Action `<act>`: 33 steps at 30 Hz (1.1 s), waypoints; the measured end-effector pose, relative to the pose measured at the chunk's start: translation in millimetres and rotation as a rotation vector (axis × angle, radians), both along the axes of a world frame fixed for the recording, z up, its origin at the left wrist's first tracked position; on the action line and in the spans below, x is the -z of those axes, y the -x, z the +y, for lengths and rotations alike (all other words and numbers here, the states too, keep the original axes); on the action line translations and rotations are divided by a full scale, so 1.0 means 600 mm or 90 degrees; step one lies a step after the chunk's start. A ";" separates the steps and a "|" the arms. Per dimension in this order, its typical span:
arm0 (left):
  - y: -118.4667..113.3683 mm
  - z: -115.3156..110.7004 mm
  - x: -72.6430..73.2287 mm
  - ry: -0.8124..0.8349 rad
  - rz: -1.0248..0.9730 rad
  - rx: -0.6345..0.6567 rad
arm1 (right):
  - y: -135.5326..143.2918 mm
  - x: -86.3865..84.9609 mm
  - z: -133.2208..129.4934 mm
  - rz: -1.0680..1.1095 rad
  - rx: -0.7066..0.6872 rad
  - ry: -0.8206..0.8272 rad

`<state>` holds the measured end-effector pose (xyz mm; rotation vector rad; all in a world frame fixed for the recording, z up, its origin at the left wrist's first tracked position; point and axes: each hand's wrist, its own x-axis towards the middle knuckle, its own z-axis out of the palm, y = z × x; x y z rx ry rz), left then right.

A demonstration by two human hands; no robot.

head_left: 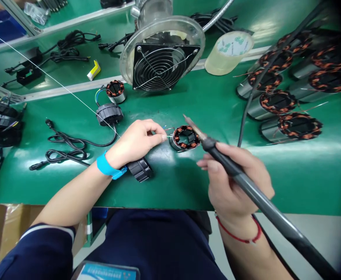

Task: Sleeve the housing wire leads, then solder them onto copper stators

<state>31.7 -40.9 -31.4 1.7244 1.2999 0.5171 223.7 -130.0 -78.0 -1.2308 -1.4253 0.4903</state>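
My right hand (pixel 237 182) is closed around a soldering iron (pixel 227 161), its bare tip pointing up and left, raised above the green bench. Between thumb and forefinger, my left hand (pixel 142 138) pinches a thin solder wire (pixel 169 136) at the left edge of a motor stator (pixel 178 143) with copper windings. The stator stands upright on the bench, below and left of the iron's tip. Under my left wrist lies a black ribbed cap (pixel 140 169). Further left a black cable (pixel 71 151) runs to another ribbed cap (pixel 109 114) with coloured wires.
A fume extractor fan (pixel 158 70) hangs over the back of the bench. Beside it stands a roll of clear tape (pixel 228 54). Several stators (pixel 278 102) are grouped at the right, with a dark cord (pixel 247 105) in front. One more stator (pixel 116 92) stands at the back left.
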 end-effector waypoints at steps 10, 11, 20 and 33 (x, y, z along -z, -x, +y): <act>-0.003 0.001 -0.004 -0.008 0.016 -0.005 | 0.003 0.016 -0.010 0.014 0.029 -0.094; -0.003 0.001 -0.004 -0.007 0.015 -0.006 | 0.004 0.016 -0.010 0.014 0.026 -0.096; -0.005 0.001 -0.004 -0.002 0.004 -0.014 | 0.005 0.020 -0.010 0.020 0.018 -0.105; -0.006 0.002 -0.004 0.002 -0.002 -0.016 | 0.005 0.022 -0.011 0.022 0.012 -0.110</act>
